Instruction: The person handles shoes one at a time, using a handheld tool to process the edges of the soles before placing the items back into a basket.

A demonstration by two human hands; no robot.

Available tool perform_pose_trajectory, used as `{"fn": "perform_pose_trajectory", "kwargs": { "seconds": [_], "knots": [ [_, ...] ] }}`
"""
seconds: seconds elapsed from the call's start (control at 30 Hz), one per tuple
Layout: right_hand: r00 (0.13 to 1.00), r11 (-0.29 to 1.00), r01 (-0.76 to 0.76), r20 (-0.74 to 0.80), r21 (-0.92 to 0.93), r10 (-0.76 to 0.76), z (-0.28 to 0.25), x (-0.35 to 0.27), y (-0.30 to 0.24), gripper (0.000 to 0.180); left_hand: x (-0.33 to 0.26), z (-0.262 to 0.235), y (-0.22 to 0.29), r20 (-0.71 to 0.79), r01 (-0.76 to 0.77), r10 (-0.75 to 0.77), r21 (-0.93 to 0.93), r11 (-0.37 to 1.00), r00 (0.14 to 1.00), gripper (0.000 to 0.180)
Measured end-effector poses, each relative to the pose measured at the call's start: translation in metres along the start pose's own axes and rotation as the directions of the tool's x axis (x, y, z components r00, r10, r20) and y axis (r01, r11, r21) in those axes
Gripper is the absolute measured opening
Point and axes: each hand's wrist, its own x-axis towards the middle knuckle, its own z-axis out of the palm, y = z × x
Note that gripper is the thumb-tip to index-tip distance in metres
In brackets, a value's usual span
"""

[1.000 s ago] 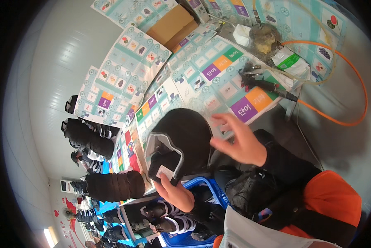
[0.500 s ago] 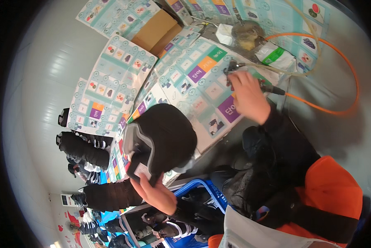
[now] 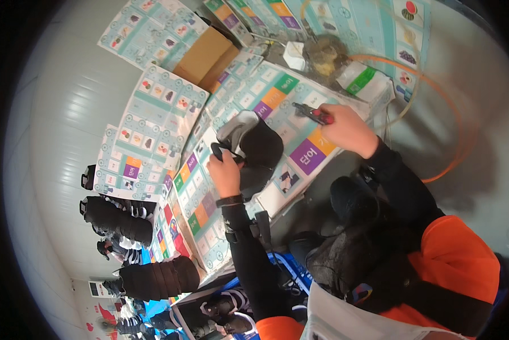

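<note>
Two stacks of dark pieces stood at the far left, the upper stack [image 3: 115, 221] black and the lower stack [image 3: 158, 279] browner toward its right end. Above them leaned printed boards [image 3: 152, 127] in pale blue and white, with pictures of fruit and coloured blocks. An open cardboard box [image 3: 203, 56] lay on its side next to these, toward the back. Near the bottom edge, dark shoes [image 3: 226, 310] with pale bands showed below the worktable [image 3: 209, 238], whose top was covered in similar printed sheets.

The left hand [image 3: 225, 174] was closed, fingers and thumb pinching the near left edge of a black piece [image 3: 263, 144] with a pale grey lining. That piece was over the middle of the worktable, its lined opening turned up and to the left; whether it touched the sheets I could not tell. Part of a blue basket [image 3: 288, 266] appeared below the worktable's edge.

Farther right, the right hand [image 3: 349, 129] was curled around the handle of a black and red spray gun [image 3: 311, 112], nozzle to the left, apart from the piece. Behind it lay a white packet [image 3: 370, 82] with a green stripe, and a blurred orange hose [image 3: 457, 124] curved down at the far right.
</note>
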Motion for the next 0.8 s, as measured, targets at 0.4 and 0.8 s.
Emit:
{"fn": "perform_pose_trajectory", "kwargs": {
  "seconds": [0.4,0.8],
  "knots": [
    [0.973,0.851,0.049,0.165,0.524,-0.158,0.01,-0.061,-0.026,0.024,0.002,-0.007,0.002,0.04,0.007,-0.005,-0.046,0.999,0.999,0.046],
    [0.956,0.757,-0.246,0.281,0.605,0.086,0.007,-0.074,-0.002,0.028,-0.004,-0.022,0.018,0.076,0.006,-0.018,0.162,0.987,0.997,0.046]
  ]
}}
